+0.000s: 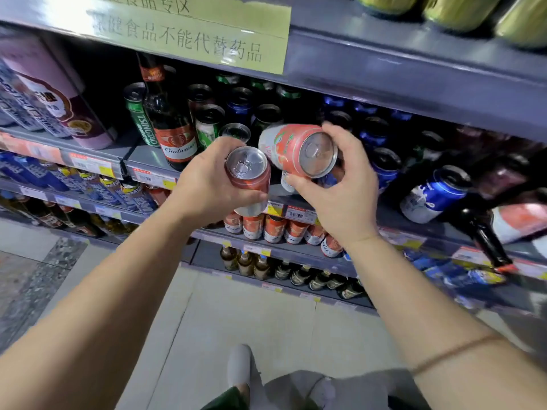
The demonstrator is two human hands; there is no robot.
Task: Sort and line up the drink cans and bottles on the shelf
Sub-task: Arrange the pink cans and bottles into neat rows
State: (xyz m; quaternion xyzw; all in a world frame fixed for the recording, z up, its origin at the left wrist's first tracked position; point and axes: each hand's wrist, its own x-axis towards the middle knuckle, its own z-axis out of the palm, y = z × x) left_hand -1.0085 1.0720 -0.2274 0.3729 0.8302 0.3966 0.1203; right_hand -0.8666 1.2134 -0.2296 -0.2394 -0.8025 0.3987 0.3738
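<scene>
A: Where does the 1 view sit?
B: Head height, near the drinks shelf [414, 69], facing forward and steeply down past both forearms to the floor [236, 315].

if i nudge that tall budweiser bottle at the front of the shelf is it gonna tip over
Probably fairly easily: the Budweiser bottle is tall and narrow, standing upright near the shelf edge. It looks like dark glass, so likely heavy for its size and breakable if it falls. The green Tsingtao can close beside it may get knocked too.
</scene>
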